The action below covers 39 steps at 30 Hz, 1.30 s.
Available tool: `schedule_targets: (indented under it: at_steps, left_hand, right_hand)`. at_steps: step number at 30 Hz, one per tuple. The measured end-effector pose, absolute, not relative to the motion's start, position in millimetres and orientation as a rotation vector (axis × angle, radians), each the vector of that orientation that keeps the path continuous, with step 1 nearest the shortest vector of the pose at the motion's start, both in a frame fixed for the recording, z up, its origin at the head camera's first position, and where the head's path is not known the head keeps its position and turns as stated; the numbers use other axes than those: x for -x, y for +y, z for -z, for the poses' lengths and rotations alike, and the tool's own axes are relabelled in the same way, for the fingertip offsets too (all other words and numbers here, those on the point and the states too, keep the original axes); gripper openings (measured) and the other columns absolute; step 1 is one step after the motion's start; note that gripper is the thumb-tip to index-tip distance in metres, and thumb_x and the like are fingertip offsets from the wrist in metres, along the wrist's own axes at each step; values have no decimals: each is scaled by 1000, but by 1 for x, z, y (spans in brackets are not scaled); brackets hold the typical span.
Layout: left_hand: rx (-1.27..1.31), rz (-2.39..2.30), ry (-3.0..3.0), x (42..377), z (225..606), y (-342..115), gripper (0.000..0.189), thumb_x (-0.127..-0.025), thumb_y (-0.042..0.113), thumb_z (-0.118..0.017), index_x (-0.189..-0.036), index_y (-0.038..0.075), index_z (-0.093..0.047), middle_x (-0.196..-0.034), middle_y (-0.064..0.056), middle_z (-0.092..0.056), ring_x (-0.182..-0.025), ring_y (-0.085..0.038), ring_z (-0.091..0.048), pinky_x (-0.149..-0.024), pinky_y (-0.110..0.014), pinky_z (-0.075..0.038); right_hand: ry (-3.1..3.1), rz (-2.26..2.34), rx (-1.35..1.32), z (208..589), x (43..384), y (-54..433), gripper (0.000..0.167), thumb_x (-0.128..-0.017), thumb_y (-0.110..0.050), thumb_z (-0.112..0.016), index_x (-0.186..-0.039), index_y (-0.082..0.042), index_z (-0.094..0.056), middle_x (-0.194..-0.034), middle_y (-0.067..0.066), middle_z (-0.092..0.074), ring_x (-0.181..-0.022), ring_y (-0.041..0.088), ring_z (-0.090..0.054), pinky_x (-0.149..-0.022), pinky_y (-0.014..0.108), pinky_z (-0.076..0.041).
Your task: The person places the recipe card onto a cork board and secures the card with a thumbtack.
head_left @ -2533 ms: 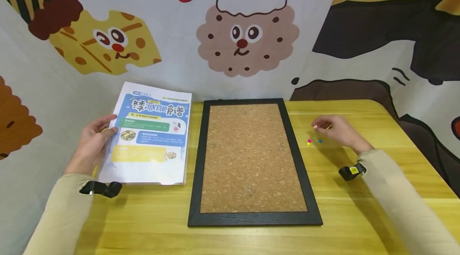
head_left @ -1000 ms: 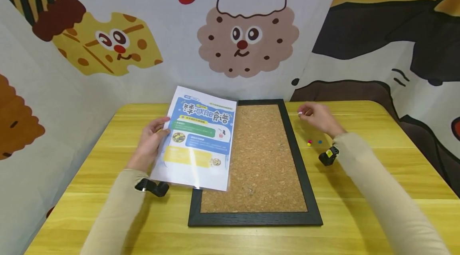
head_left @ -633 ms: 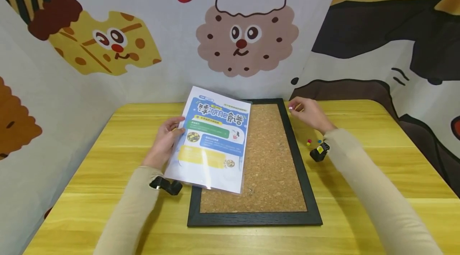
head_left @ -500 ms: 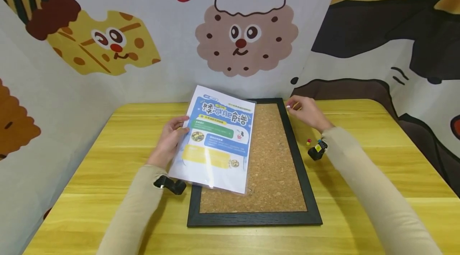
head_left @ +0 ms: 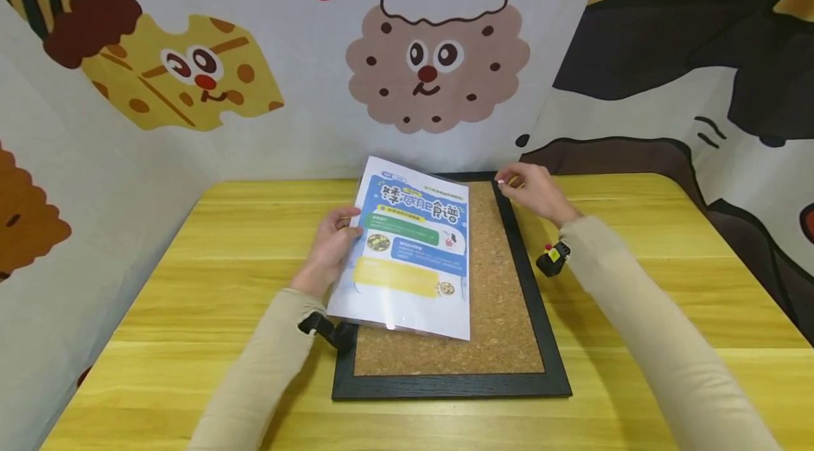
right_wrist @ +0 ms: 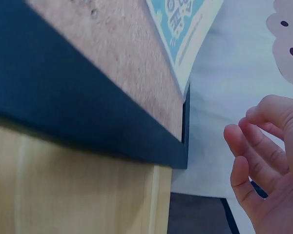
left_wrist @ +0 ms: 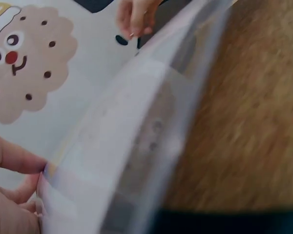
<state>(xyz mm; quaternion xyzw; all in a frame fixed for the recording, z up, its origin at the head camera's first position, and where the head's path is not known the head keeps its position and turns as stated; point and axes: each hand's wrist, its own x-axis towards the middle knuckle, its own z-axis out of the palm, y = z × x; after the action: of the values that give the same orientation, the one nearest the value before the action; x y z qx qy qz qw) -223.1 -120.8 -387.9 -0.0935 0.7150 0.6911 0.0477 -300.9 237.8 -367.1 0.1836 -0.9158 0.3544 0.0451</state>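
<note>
In the head view my left hand (head_left: pixel 331 246) pinches the left edge of a printed recipe poster (head_left: pixel 407 313) in a clear plastic sleeve. The poster is tilted and held over the left part of a black-framed cork board (head_left: pixel 505 302). The left wrist view shows the thumb and fingers (left_wrist: pixel 22 161) on the edge of the sleeve (left_wrist: pixel 102 131). My right hand (head_left: pixel 537 193) is above the board's far right corner, thumb and fingertips pinching a small white push pin (head_left: pixel 501 182). In the right wrist view its fingers hide the pin.
A tiny pink push pin (head_left: pixel 548 247) shows on the wooden table (head_left: pixel 668 295) behind the right wrist camera (head_left: pixel 552 260), which hides the other pins there. A cartoon-print cloth (head_left: pixel 299 83) hangs along the table's far edge.
My left hand has carried the poster rightward from beside the board to over it. My right hand, pinching the white push pin, has moved left and away from me to the board's far corner.
</note>
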Motion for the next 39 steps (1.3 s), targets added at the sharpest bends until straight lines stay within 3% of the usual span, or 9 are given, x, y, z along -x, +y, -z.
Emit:
schedule_targets:
  at_steps: [22, 33, 39]
  left_hand:
    - [236, -1824, 2400, 206, 398, -88, 41, -91, -7, -52, -131, -3, -44, -115, -20, -46, -97, -31, -54, -85, -40, -45]
    - [109, -1625, 2441, 204, 399, -92, 43, -88, -5, -57, -130, -3, -47, -111, -20, -52, -93, -28, -55, -78, -36, -45]
    - [43, -1555, 2403, 203, 396, -95, 51, -88, -5, -59, -135, -1, -41, -111, -19, -54, -95, -28, -56, -81, -38, -44]
  right_hand:
    - [-2870, -1108, -514, 389, 321, 199, 21, -95, -7, -61, -112, 5, -65, -106, 18, -62, -95, 31, -57, -78, 42, -48]
    - [-2956, -1096, -440, 394, 325, 172, 21, -94, -13, -64, -113, -4, -66, -109, 12, -63, -93, 26, -56, -83, 40, -46]
    - [-2959, -1086, -452, 396, 326, 161, 19, -94, -13, -65, -111, -6, -69, -108, 9, -63, -93, 25, -56, -85, 41, -45]
